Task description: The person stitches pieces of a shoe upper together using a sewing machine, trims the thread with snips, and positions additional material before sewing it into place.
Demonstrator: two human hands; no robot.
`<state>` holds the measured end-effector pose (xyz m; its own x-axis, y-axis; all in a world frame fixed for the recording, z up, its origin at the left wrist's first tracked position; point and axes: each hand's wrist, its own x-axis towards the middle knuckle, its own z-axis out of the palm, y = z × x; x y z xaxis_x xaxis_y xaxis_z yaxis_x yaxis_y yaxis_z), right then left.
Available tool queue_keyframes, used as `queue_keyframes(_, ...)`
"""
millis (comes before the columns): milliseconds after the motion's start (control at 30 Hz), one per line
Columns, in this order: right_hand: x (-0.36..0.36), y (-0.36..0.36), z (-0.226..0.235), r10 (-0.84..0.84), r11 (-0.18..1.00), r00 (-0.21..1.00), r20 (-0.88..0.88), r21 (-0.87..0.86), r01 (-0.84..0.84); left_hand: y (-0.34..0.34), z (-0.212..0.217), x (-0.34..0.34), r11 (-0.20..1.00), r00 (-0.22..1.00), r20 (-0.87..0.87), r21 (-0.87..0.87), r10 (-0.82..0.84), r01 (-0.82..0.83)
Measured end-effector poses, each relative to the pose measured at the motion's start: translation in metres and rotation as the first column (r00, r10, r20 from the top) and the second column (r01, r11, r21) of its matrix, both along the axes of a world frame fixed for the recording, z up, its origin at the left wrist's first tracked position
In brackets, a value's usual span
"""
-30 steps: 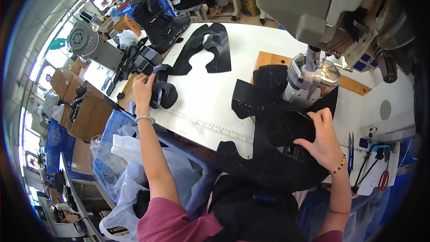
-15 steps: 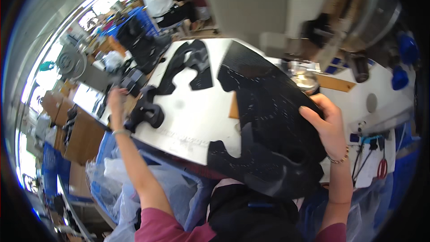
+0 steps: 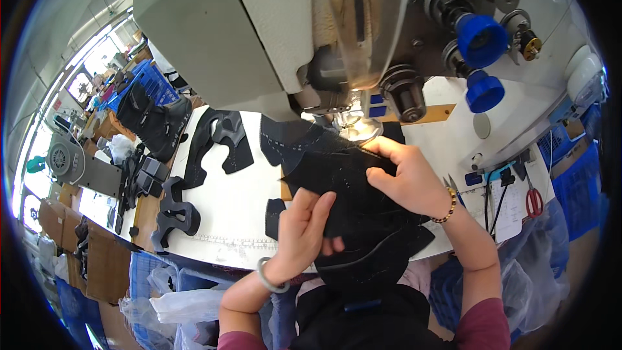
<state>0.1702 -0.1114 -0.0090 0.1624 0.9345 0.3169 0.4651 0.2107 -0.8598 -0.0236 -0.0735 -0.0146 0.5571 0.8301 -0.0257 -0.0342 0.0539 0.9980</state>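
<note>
In the head view, the left hand point(image 3: 301, 230), out at the far left of the table half a second ago, is now back over the black cloth point(image 3: 343, 172), its fingers curled and thumb near the forefinger; whether it grips cannot be told. The right hand point(image 3: 411, 178) lies on the cloth too, half open, thumb and forefinger apart, its hold unclear. The cloth sits in front of the wearer, its far edge by the sewing machine point(image 3: 201, 39). The white table point(image 3: 240, 207) carries a printed ruler point(image 3: 240, 244); beyond stand a black boot point(image 3: 155, 123) and a blue basket point(image 3: 152, 84). Counted: two blue knobs point(image 3: 483, 40), one pair of red-handled scissors point(image 3: 534, 201), one bracelet point(image 3: 446, 206) per wrist
</note>
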Motion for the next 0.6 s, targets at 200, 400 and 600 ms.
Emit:
queue_keyframes(200,-0.001,0.004,-0.01,0.031,0.988,0.999,0.006,0.154,-0.032,0.009,-0.018,0.021,0.979,1.0,-0.001,0.2,0.031,-0.03)
queue_keyframes(400,-0.009,-0.011,0.015,0.074,0.981,0.996,-0.049,0.183,-0.064,0.017,-0.001,-0.005,0.426,0.951,-0.113,0.904,0.289,-0.022)
queue_keyframes(600,-0.001,-0.028,0.046,0.347,0.93,0.934,0.091,0.093,-0.355,0.024,0.088,-0.012,0.214,0.937,-0.33,0.929,0.11,0.302)
